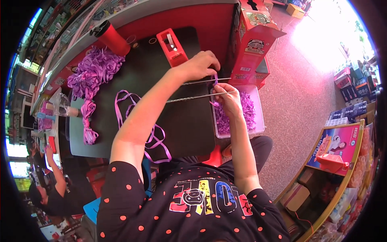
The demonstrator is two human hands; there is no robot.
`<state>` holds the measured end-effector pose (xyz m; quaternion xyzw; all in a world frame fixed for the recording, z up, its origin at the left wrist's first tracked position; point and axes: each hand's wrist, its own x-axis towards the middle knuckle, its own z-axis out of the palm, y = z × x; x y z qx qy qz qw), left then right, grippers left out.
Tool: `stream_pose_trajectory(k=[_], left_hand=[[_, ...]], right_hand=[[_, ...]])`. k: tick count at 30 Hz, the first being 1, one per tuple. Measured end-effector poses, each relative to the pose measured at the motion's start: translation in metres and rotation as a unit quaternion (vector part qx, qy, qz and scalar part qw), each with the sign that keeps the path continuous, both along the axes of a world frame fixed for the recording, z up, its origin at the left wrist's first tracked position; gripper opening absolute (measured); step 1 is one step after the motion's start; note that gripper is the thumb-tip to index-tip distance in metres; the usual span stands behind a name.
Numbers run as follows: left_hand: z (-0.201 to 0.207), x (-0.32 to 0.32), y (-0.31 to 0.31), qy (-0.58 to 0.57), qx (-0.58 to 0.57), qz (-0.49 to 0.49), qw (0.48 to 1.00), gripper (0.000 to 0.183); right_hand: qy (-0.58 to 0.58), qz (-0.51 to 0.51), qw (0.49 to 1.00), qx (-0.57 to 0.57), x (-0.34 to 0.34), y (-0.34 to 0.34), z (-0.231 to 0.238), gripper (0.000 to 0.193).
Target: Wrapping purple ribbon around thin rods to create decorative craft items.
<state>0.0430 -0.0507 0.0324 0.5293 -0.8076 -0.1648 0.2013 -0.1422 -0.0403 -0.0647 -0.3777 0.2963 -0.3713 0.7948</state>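
Note:
My left hand (203, 65) reaches across the dark table (185, 133), its fingertips pinched on the upper end of a short purple ribbon (215, 78). Just below, my right hand (228, 98) is closed on the same ribbon between thumb and fingers. Two thin metal rods (193, 97) run sideways at the hands; the ribbon is by the farther one, but whether it is looped round it I cannot tell. A long loose purple ribbon (161, 142) curls on the table, partly hidden by my left forearm. Under my right hand stands a pale plastic bin (260, 123) holding small purple ribbon pieces (246, 109).
A big bundle of purple ribbon (94, 72) lies at the table's left, beside a red tumbler (114, 38). A red tape dispenser (172, 47) sits behind my left hand. Red cartons (256, 44) stand beyond the bin. Another person (52, 189) is at the far left.

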Motion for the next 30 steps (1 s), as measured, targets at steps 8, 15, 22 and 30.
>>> stream_pose_trajectory(k=[8, 15, 22, 30], left_hand=[[0.003, -0.038, 0.039, 0.107, -0.02, 0.153, 0.982, 0.017], [-0.015, -0.027, 0.038, 0.075, -0.012, 0.134, 0.988, 0.017], [-0.012, -0.033, 0.039, 0.078, 0.006, 0.158, 0.984, 0.019], [-0.018, -0.031, 0.039, 0.081, -0.007, 0.159, 0.984, 0.019]], right_hand=[[-0.002, -0.021, 1.0, 0.003, -0.003, 0.003, -0.006, 0.016], [-0.013, -0.007, 1.0, -0.014, -0.006, 0.003, -0.007, 0.018], [0.114, -0.048, 0.975, -0.185, -0.018, -0.011, -0.003, 0.03], [0.262, -0.014, 0.907, -0.33, -0.014, -0.027, -0.006, 0.021]])
